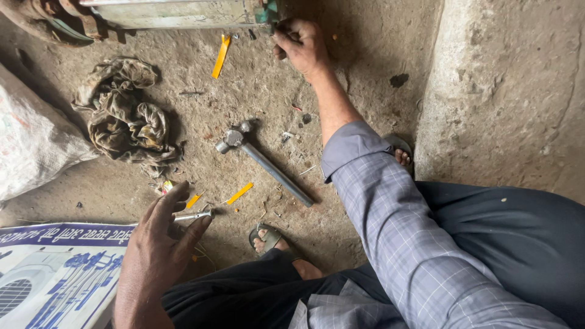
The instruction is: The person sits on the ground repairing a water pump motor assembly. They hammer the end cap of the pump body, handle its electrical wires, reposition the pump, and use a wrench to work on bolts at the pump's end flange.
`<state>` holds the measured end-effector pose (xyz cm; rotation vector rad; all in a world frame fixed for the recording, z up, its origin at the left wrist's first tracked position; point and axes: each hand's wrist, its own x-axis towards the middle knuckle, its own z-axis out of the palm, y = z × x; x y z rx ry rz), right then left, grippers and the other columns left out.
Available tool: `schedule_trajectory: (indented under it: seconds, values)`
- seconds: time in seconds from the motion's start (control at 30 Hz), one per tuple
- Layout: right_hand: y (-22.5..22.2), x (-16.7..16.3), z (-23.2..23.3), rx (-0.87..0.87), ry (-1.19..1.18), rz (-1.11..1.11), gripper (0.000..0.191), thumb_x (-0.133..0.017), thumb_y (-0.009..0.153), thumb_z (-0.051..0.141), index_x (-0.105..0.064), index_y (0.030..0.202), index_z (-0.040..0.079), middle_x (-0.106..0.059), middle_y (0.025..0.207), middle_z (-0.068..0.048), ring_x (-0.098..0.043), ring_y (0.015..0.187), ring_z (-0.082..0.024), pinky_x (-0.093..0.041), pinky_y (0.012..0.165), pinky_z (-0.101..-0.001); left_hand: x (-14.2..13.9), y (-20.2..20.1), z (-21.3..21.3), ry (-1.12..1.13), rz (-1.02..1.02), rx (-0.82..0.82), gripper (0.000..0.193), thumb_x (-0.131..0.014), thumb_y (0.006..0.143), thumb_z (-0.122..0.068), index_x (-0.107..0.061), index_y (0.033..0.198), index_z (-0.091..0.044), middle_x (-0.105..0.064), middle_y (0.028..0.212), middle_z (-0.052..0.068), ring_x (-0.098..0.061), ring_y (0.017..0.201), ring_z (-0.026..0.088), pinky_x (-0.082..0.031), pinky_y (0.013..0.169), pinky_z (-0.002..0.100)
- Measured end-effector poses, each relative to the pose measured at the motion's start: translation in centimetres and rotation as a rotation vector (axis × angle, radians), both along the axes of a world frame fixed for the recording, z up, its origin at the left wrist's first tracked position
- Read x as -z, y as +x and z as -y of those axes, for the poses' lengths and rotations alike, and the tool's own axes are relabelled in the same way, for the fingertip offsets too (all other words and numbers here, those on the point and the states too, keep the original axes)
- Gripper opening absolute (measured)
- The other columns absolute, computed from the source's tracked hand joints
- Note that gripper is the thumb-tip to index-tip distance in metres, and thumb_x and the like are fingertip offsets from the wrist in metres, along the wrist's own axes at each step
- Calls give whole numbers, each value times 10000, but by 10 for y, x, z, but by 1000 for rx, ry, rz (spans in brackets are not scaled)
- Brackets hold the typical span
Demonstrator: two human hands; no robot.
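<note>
The left hand [159,239] sits at the 7 o'clock position of the view, palm down over the dirt floor [256,91]. Its fingers are spread apart; the fingertips close loosely on a small metal pin [192,215], which lies on the floor at the 1 o'clock side of the hand. Whether the pin is lifted cannot be told.

The right hand [301,44] reaches to the 12 o'clock edge of the view. Its fingers are curled together against the end of a worn metal machine body [177,12], beside a green fitting [268,10]. What the fingers clamp on is hidden.

A ball-peen hammer [262,161] lies between the two hands at centre, head toward 10 o'clock, untouched. A crumpled dirty rag [125,116] lies at 10 o'clock. Yellow plastic strips [220,56] lie scattered: one near the right hand, two just beside the pin. A printed sheet [55,274] lies at 8 o'clock, touching the left wrist area.
</note>
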<state>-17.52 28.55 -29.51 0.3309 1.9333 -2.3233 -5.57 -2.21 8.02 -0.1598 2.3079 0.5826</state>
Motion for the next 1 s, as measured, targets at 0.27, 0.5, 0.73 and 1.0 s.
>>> schedule_trajectory:
  seconds: [0.27,0.5,0.73,1.0]
  values:
    - [-6,-9,-4,-36,-24,35,160,-615,957,143,-673,1085,66,-697,978,-70,-739,864,-152,-662,564,-323,-5,5,5,57,-56,24,635,-751,843,-341,-583,1411,-112,-687,1286,174,-677,1184,325,-552,930,443]
    - [-5,-2,5,113,-78,21,234,-647,925,132,-682,1139,44,-701,1069,-111,-721,952,-191,-667,651,-372,-6,6,8,87,-87,37,622,-758,837,-311,-598,1399,-97,-686,1277,186,-678,1183,324,-540,952,441]
    - [-5,-4,11,273,-154,102,411,-757,849,149,-572,1215,127,-690,1122,-106,-734,982,-206,-678,656,-388,-4,7,10,102,-81,39,628,-755,847,-324,-588,1404,-89,-672,1297,192,-664,1216,324,-533,970,442]
    - [-1,6,25,369,-332,176,146,-755,921,4,-765,1063,33,-787,1006,-142,-799,834,-233,-715,687,-405,1,3,3,55,-53,42,634,-750,845,-347,-590,1404,-95,-687,1292,173,-669,1205,318,-541,954,447]
